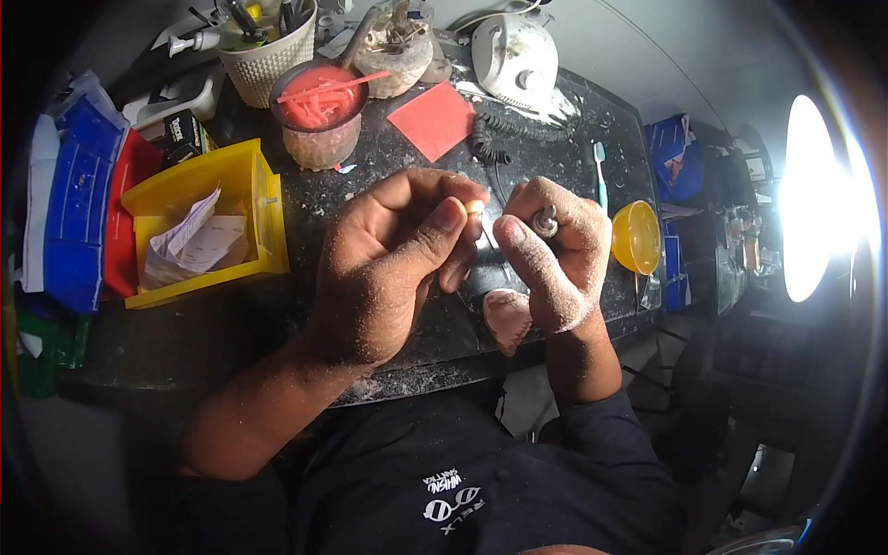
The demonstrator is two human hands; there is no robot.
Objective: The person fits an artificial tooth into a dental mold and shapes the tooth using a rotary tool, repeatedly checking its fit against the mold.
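Observation:
Dust coats both of my hands above a black workbench (370, 139). Between thumb and fingertips, my left hand (375, 268) pinches a small pale tooth-like piece (474, 207), mostly covered by the fingers. My right hand (569, 254) is wrapped around a rotary handpiece (545, 222); its grey metal end shows between thumb and index finger. A small gap separates the two hands. Below my right hand, a pinkish dental cast (507, 317) lies near the bench's front edge. A black coiled cord (490, 139) runs on the bench behind my hands.
A yellow bin (273, 213) with papers stands left, beside red (129, 213) and blue bins (81, 213). Behind are a bowl of pink strips (319, 143), a pink sheet (432, 120) and a white motor box (514, 60). A toothbrush (600, 171) and yellow bowl (636, 238) are right.

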